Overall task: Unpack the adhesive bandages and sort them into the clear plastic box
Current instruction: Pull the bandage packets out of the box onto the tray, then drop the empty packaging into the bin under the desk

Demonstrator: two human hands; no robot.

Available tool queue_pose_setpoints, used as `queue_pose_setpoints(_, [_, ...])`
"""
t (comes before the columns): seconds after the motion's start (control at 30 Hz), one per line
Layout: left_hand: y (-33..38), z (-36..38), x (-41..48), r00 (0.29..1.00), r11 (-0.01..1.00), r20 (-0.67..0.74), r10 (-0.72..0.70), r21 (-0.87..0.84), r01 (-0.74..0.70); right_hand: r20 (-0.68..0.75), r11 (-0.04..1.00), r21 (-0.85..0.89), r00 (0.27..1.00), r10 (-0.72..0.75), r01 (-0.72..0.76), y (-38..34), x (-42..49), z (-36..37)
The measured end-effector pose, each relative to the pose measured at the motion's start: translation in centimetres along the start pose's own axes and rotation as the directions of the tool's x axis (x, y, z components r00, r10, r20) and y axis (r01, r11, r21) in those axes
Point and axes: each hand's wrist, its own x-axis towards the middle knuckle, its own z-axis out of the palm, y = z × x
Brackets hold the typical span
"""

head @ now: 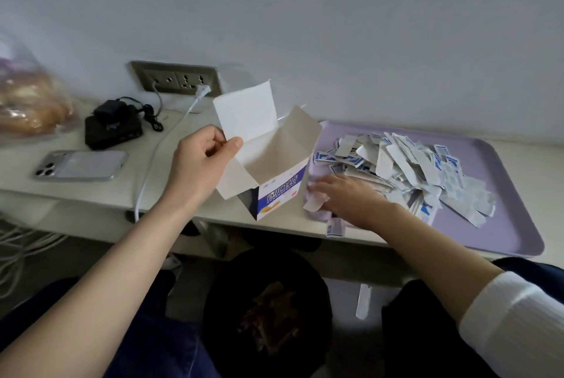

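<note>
Leaflet (244, 115) being pinched by left hand (204, 154); bandages (406, 170) being pressed by flat right hand (341, 194), some possibly being swept off tray (506, 170).

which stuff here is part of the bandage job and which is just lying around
Job: bandage pile, purple tray, open carton, paper leaflet pinched in the left hand, right hand resting on the pile.
Lying about: phone, black adapter, white cable, wall socket, bagged bread, bin under the table.
</note>
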Motion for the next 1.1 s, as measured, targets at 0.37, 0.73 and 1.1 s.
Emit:
queue_pose_setpoints(0.37, [-2.3, -1.4, -0.1, 0.985, 0.92, -0.166, 0.051, 0.393, 0.018, -0.08, 0.998, -0.047, 0.996, 0.035, -0.039, 0.2, 0.0, 0.9])
queue_pose_setpoints(0.73, [-0.1, 1.8, 0.4, 0.969, 0.772, -0.217, 0.114, 0.633, 0.051, -0.318, 0.994, 0.028, 0.942, 0.105, -0.102, 1.3, -1.3, 0.3])
queue_pose_setpoints(1.1, [1.4, 9.8, -2.7, 0.79, 0.629, 0.363, 0.494, 0.478, -0.613, -0.192, 0.786, 0.489, 0.833, 0.519, -0.377, 3.5, -3.8, -2.2])
